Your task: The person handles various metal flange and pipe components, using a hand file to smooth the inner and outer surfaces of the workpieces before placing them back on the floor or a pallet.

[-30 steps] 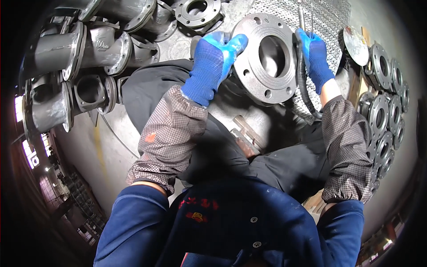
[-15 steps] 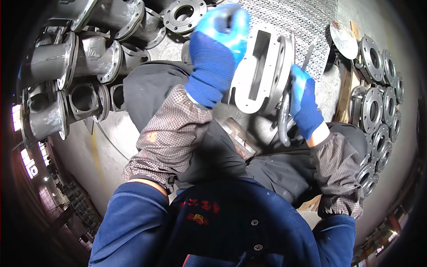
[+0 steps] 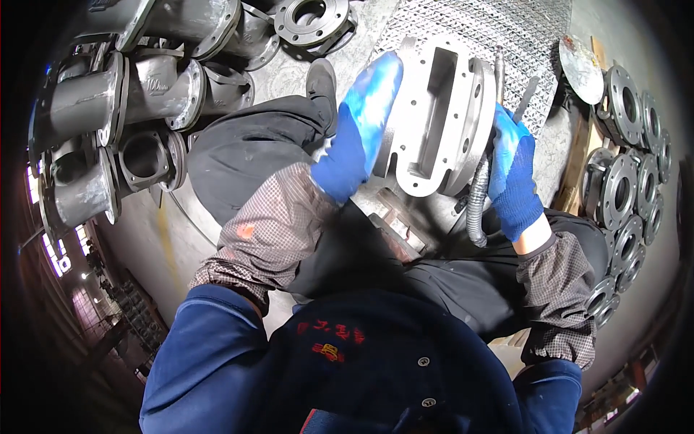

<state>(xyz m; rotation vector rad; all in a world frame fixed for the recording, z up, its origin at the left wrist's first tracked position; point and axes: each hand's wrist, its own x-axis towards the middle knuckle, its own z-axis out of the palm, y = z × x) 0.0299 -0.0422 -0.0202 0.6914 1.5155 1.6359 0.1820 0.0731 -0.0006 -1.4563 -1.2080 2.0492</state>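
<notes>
A grey metal valve body (image 3: pixel 413 108) stands before me, with a long slot in its bolt-holed upper face and a round flange on each side. My left hand (image 3: pixel 372 101), in a blue coated glove, is open. Its fingers are stretched out along the left flange; whether they touch it is unclear. On the right, my gloved right hand (image 3: pixel 510 152) is closed beside the right flange. A ribbed grey hose (image 3: pixel 478 206) runs up to this hand, and a thin rod shows above. A dark flat strip (image 3: pixel 528 98) protrudes past the fingers. What the fingers grip is hidden.
Flanged pipe castings (image 3: pixel 155 87) are stacked at the left, and a round flange (image 3: pixel 311 20) lies beyond my left foot. Several flanged rings (image 3: pixel 618 188) stand along the right. Underneath the valve body is a textured metal plate (image 3: pixel 477 25). A block (image 3: pixel 394 228) sits between my legs.
My left hand has come down from its raised, curled position, and its fingers are now stretched out by the left flange. The whole view has shifted slightly; my right hand stays by the hose.
</notes>
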